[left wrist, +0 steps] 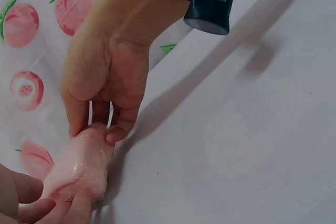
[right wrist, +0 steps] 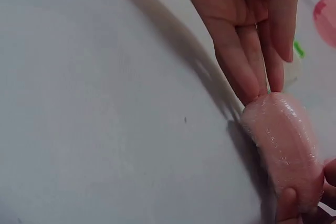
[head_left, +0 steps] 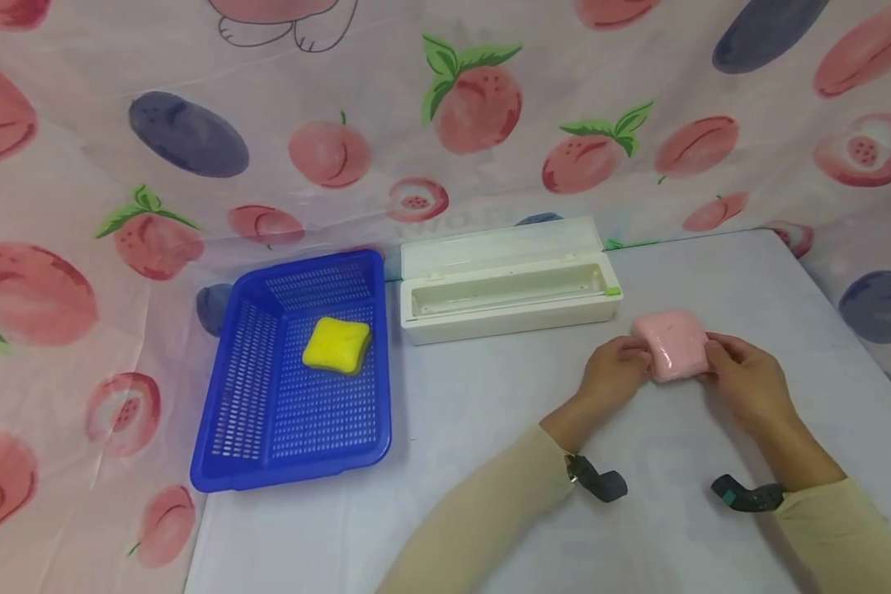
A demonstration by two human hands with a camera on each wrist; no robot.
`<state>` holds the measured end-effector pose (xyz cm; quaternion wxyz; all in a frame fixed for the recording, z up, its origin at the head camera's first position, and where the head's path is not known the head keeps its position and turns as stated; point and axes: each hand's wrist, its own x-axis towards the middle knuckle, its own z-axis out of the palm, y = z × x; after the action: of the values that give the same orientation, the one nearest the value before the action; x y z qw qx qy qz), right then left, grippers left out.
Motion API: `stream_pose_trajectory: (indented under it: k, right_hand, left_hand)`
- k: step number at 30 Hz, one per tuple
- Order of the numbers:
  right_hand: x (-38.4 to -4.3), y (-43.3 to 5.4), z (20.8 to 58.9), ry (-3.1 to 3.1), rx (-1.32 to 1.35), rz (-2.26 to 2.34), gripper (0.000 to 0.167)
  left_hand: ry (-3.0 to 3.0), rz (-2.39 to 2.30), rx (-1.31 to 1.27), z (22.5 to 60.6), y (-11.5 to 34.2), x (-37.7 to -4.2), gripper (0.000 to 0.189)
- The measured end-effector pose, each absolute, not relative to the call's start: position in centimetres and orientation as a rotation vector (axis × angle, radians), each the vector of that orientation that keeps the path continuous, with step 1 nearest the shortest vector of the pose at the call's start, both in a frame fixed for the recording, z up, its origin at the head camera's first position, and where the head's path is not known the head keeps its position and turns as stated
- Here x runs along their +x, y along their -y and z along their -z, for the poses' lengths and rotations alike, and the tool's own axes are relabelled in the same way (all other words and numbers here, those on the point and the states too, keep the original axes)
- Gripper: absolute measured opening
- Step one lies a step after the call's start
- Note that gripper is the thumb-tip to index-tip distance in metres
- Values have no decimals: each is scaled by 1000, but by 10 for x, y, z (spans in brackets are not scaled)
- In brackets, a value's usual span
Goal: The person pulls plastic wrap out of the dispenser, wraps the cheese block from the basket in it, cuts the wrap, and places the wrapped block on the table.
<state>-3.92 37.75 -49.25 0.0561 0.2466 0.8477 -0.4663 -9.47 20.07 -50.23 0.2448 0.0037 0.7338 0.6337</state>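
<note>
A pink sponge (head_left: 671, 345), wrapped in shiny clear film, is held between my two hands above the white table. On its left side, my left hand (head_left: 615, 371) pinches the wrapped edge with its fingertips. My right hand (head_left: 753, 384) grips the opposite edge, thumb in front and fingers behind. The left wrist view shows the right hand (left wrist: 107, 72) from the palm side, its fingertips on the sponge's end (left wrist: 84, 161). In the right wrist view the left hand's fingertips meet at the near end of the sponge (right wrist: 283, 145), where the film looks gathered.
A white cling film dispenser (head_left: 512, 318) with its lid raised and a green slider (head_left: 613, 291) stands at the back. To its left, a blue plastic basket (head_left: 388, 396) contains a yellow sponge (head_left: 337, 345). A fruit-patterned cloth (head_left: 386, 99) hangs behind the table.
</note>
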Motion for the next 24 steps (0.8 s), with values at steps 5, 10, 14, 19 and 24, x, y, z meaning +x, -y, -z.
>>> stream_pose_trajectory:
  k: [5,10,14,19,24]
  right_hand:
    - [-40,-383,497,-2528,760,1420,68]
    - [-44,-388,501,-2502,727,1410,73]
    - [-47,-391,501,-2452,707,1427,76]
    - [-48,-393,497,-2415,725,1434,79]
    - [-41,-391,495,-2393,792,1416,84]
  left_hand:
    - [-1698,-1904,-66,511,-203,-93,27]
    - [-1411,-2042,-177,515,-203,-93,28]
    - [-1358,-2031,-194,515,-202,-92,28]
    - [-1421,-1951,-122,511,-195,-90,33]
    - [-1606,-1779,-50,510,-156,-84,42]
